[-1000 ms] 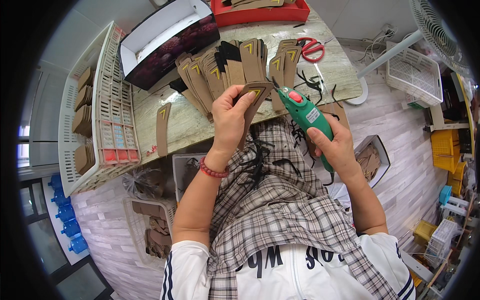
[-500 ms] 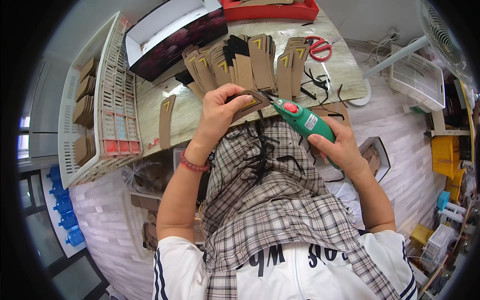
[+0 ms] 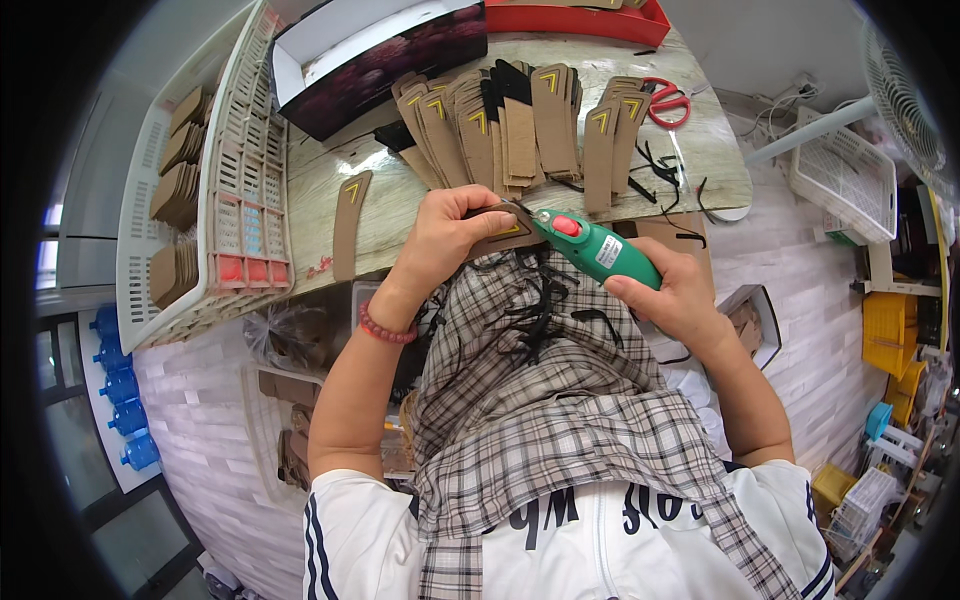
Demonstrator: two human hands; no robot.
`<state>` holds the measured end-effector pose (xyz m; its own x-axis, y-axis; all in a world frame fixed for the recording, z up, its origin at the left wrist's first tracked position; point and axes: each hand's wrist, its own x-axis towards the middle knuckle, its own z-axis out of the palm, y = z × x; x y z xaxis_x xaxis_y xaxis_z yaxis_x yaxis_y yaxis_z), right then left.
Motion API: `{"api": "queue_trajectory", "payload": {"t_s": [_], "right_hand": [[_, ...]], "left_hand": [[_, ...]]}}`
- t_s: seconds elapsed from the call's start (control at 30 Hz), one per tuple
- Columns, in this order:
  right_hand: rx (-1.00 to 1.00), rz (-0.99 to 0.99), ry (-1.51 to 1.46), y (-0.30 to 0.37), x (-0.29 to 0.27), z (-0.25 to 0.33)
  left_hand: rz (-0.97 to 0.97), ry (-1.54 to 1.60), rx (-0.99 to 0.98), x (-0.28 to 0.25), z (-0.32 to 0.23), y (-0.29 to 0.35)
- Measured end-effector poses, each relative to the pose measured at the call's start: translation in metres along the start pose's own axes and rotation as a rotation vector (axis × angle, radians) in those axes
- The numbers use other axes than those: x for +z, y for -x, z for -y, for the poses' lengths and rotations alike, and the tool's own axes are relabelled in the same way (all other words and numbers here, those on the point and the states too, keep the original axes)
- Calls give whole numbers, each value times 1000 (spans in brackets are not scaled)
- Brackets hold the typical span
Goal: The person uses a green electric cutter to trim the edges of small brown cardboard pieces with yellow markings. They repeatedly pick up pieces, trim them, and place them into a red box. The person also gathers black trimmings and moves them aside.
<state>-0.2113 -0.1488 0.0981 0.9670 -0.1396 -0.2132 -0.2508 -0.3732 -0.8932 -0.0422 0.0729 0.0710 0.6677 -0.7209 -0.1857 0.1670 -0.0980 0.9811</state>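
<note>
My left hand [image 3: 445,238] pinches a khaki epaulette [image 3: 508,230] with a yellow chevron, holding it above my lap at the table's near edge. My right hand [image 3: 682,298] is wrapped round a green handheld electric cutter [image 3: 600,252] with a red button. The cutter's tip meets the right edge of the epaulette; the blades are too small to make out. Beyond my hands, khaki epaulettes [image 3: 550,120] stand in overlapping stacks, some with black ends. A single epaulette [image 3: 349,225] lies apart on the left. Black scraps [image 3: 535,305] rest on my checked apron [image 3: 570,420].
A white plastic crate [image 3: 240,200] with stacked khaki pieces stands at the left. Behind the stacks are a dark box [image 3: 390,65] and a red tray [image 3: 600,22]. Red-handled scissors [image 3: 667,103] and black offcuts [image 3: 660,175] lie on the right of the table [image 3: 715,150].
The view has shifted, moving the table items rightward in the picture. The cutter's nose has come leftward, closer against the epaulette. Both hands keep their holds.
</note>
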Motion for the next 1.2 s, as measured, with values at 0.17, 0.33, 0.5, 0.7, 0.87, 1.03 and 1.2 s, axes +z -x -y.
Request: {"api": "queue_trajectory", "payload": {"t_s": [0.17, 0.33, 0.5, 0.7, 0.87, 1.03, 1.2], "right_hand": [[68, 49, -77, -14, 21, 7], [-3, -89, -97, -14, 24, -12], [98, -146, -172, 0, 14, -28], [90, -233, -199, 5, 15, -40], [116, -261, -239, 11, 11, -45], [131, -284, -250, 14, 8, -52], [103, -277, -273, 11, 5, -45]], "left_hand": [[-6, -27, 0, -11, 8, 9], [-392, -98, -1, -80, 11, 19], [-937, -1198, 461, -104, 31, 5], [-752, -1015, 593, -2, 9, -99], [-719, -1365, 308, 18, 7, -144], [-682, -1425, 206, 22, 8, -143], [-746, -1049, 153, 5, 7, -141]]}}
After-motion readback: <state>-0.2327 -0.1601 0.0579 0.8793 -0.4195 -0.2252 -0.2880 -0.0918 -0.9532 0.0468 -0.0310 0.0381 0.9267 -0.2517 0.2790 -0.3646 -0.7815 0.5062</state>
